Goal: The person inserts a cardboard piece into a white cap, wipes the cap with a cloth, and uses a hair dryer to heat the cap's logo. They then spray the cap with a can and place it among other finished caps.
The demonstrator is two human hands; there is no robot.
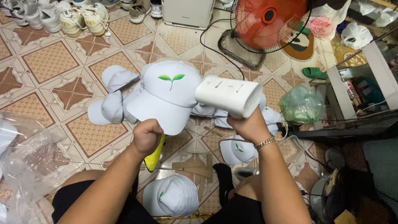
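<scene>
A: What do the 2 hands hold?

B: The left hand (pixel 146 136) is closed in a fist around a yellow form (pixel 155 155), and a white cap with a green sprout mark (pixel 168 96) sits on top of it, raised in front of the person. I think the form keeps the cap round and firm. The right hand (pixel 248 126) is wrapped tight on the grip of a white handheld steamer (pixel 228 96), whose head points toward the side of the cap, nearly touching it.

A: Why is the cap held up like this?

B: It seems so that its front and brim face the person, well above the tiled floor (pixel 41 62).

A: And around it?

B: Behind the cap lies a heap of white caps (pixel 114 93). 1 more cap (pixel 172 195) rests between the knees, and another (pixel 237 150) is under the right wrist. Clear plastic wrapping (pixel 20 161) is at the left edge. A green bag (pixel 300 103) stands at the right, near an orange fan (pixel 267 20). Behind the fan is a white bag with a pink round label (pixel 319 23). Shoes (pixel 78 18) stand in a row at the top left.
</scene>
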